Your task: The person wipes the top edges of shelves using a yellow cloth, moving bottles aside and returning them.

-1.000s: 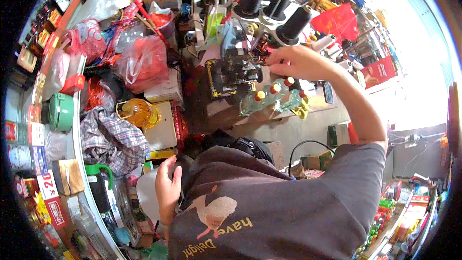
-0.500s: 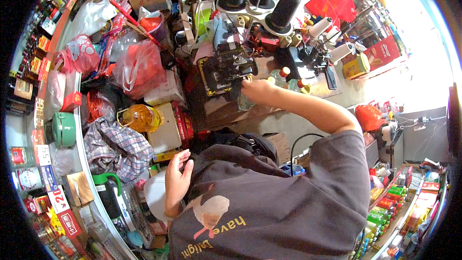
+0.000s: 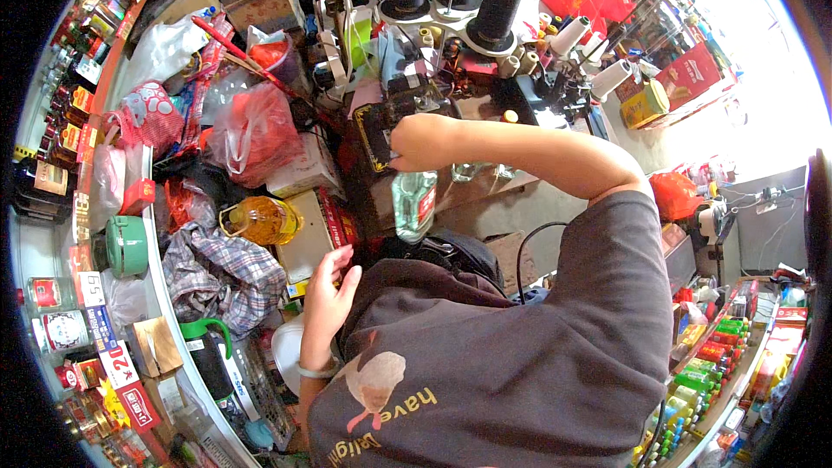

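My right hand (image 3: 422, 143) is closed round the top of a clear glass bottle (image 3: 413, 208) with a red-and-white label. The bottle hangs below the hand, just off the wooden table edge, and its neck is hidden by my fingers. Behind the hand stands a dark sewing machine (image 3: 411, 97) with a black, gold-trimmed plate (image 3: 373, 134). More clear bottles (image 3: 468, 172) stand partly hidden behind my right forearm. In front of my chest at the left, my left hand (image 3: 328, 295) is raised with fingers stretched and thumb apart, holding nothing.
Large black thread cones (image 3: 497, 16) stand on the sewing table. To the left are a jug of yellow oil (image 3: 267, 220), a checked cloth (image 3: 221, 273) and a red plastic bag (image 3: 253, 134). A glass counter edge (image 3: 165, 312) runs along the left; bottled drinks (image 3: 706, 368) line the right.
My right hand has moved left and nearer to me from the bottles on the table, bringing the bottle over the edge. My left hand stays raised and open, and the view has shifted slightly.
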`<state>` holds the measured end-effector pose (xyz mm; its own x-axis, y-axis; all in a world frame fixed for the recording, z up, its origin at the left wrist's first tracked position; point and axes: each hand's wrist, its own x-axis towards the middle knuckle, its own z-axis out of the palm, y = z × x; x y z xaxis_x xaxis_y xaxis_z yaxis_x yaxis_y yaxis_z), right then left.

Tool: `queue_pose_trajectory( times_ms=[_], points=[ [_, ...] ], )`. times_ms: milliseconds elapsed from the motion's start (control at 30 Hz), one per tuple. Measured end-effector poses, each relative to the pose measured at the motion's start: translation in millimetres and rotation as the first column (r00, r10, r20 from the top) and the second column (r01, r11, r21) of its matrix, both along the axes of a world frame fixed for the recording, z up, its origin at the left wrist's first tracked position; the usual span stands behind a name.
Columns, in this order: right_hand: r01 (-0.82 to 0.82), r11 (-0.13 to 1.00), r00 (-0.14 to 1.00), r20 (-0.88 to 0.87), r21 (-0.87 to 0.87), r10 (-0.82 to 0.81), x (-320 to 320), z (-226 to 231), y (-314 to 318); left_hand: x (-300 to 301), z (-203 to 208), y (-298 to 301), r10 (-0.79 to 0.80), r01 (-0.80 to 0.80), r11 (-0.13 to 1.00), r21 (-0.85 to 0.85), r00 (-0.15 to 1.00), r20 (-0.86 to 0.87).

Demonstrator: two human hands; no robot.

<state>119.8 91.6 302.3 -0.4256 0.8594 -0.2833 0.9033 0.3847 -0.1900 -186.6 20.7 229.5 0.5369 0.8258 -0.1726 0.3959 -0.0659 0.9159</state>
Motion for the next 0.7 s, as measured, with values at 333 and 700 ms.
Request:
queue_pose_trajectory(
  times_ms=[333, 700],
  points=[
    [-0.387, 0.903, 0.919, -0.001, 0.188, 0.395, -49, 62, 4, 47, -5, 11, 0.058, -0.03, 0.941, 0.338, 0.996, -0.074],
    [0.127, 0.992, 0.915, 0.382, 0.023, -0.126, 83, -9, -41, 1, -4, -18, 0.153, -0.191, 0.971, 0.143, 0.958, 0.241]
  ],
)
